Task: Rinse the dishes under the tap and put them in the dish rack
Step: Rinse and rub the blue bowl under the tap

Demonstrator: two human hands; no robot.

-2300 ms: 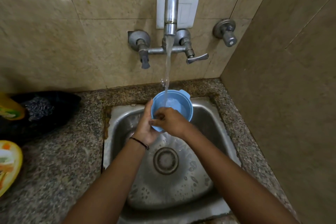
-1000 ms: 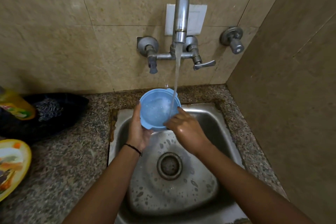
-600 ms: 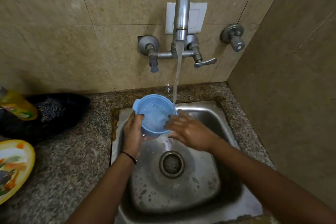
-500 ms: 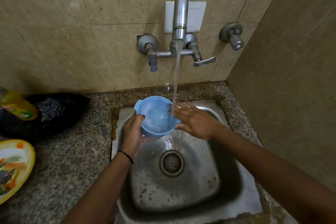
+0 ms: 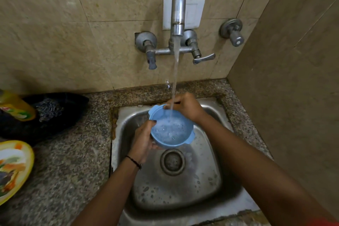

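A small blue plastic bowl [image 5: 171,130] with two little lugs sits over the steel sink [image 5: 207,174], half full of foamy water. Water runs from the wall tap [image 5: 177,7] straight into it. My left hand [image 5: 145,139] cups the bowl's near left side from below. My right hand [image 5: 187,105] grips the far rim, thumb side at the stream. No dish rack is in view.
On the granite counter [image 5: 73,167] to the left lie a yellow patterned plate [image 5: 12,167], a yellow soap bottle [image 5: 15,108] and a black tray with a steel scrubber [image 5: 49,108]. A tiled wall closes the right side. A spare valve [image 5: 233,32] projects from the back wall.
The bowl has moved right, under the stream, and now fills with water. My right hand went from flat beside the bowl to gripping its far rim. My left hand kept its hold.
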